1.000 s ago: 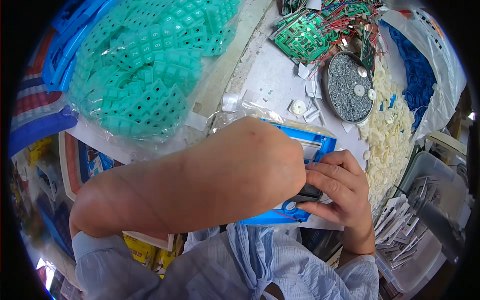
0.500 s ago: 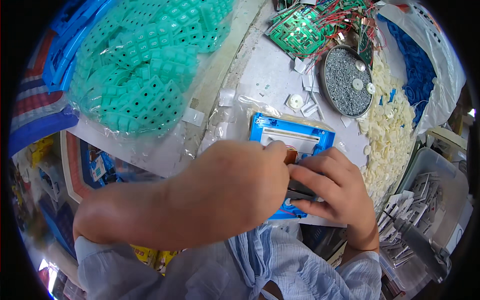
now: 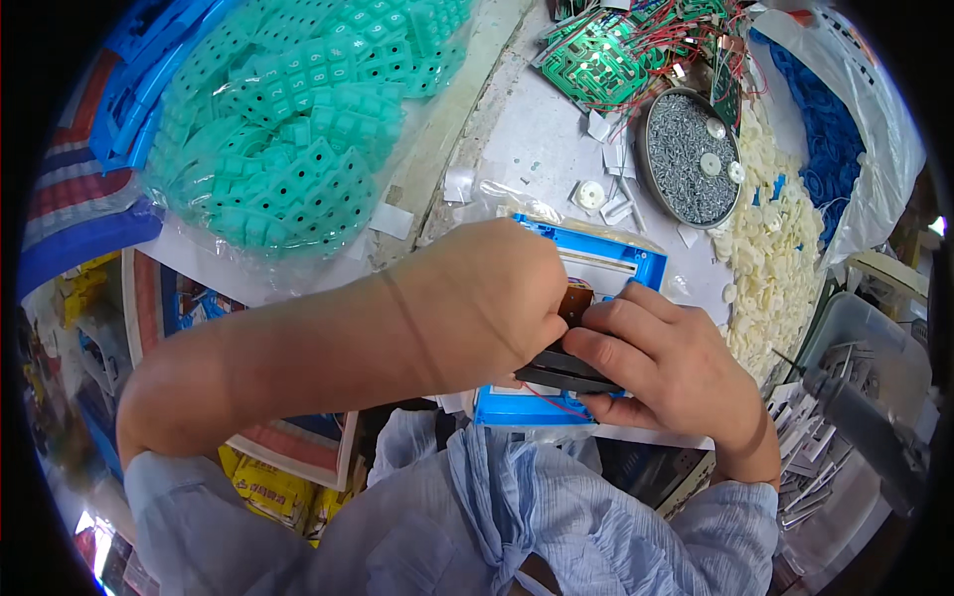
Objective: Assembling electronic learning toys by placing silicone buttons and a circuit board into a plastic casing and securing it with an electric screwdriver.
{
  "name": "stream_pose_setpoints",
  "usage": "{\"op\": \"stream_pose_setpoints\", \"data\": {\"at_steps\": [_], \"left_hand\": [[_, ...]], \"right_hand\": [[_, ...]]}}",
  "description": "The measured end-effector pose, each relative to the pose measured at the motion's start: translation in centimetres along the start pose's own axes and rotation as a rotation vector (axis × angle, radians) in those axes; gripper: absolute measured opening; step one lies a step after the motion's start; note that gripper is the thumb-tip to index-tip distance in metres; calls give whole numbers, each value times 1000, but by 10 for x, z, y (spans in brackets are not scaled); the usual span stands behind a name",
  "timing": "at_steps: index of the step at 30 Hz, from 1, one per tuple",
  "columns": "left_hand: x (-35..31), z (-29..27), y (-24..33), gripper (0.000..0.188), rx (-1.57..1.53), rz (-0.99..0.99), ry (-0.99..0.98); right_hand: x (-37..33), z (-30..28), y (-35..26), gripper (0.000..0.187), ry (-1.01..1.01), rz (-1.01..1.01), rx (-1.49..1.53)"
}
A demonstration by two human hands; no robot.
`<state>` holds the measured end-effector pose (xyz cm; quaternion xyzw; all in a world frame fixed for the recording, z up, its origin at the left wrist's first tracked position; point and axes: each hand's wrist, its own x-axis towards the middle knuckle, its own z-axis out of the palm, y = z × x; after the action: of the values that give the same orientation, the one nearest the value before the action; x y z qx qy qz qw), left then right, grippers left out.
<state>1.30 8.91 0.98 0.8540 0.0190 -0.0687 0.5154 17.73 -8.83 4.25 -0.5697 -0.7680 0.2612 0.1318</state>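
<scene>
A blue plastic casing (image 3: 651,268) lies on the bench before me, with a white inner panel and a small brown board (image 3: 573,303) showing between my hands. A long black plastic part (image 3: 564,375) crosses its near half. My left hand (image 3: 502,288) is curled over the casing's left side; its thumb comes down by the black part, and most of its fingers are hidden underneath. From the right, my right hand (image 3: 661,363) grips the black part, fingers on top and thumb at the casing's near edge. A thin red wire runs beside the thumb.
Left stands a clear bag of green rubber keypads (image 3: 298,149). Farther back are wired green circuit boards (image 3: 601,60) and a round tin of screws (image 3: 688,159). Cream plastic pieces (image 3: 770,278) are heaped at right, near a dark screwdriver-like tool (image 3: 865,427) above a clear bin (image 3: 894,348).
My left hand has shifted up and left, and its forearm has risen. More of the black part and the casing's near edge shows. The dark tool at right has swung upward.
</scene>
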Motion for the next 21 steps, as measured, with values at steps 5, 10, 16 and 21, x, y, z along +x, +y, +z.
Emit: {"op": "stream_pose_setpoints", "data": {"at_steps": [5, 10, 16, 21], "left_hand": [[15, -5, 2, 17, -49, -186, -126], [18, 0, 3, 15, 31, -99, -117], [16, 0, 6, 13, -12, -16, -72], [14, -2, 10, 15, 12, -22, -51]], "right_hand": [[-2, 1, 1, 50, 5, -13, -15], [-3, 2, 1, 51, -4, -18, -6], [-4, -2, -4, 55, -42, 27, -3], [-14, 8, -5, 59, 111, 78, 64]]}}
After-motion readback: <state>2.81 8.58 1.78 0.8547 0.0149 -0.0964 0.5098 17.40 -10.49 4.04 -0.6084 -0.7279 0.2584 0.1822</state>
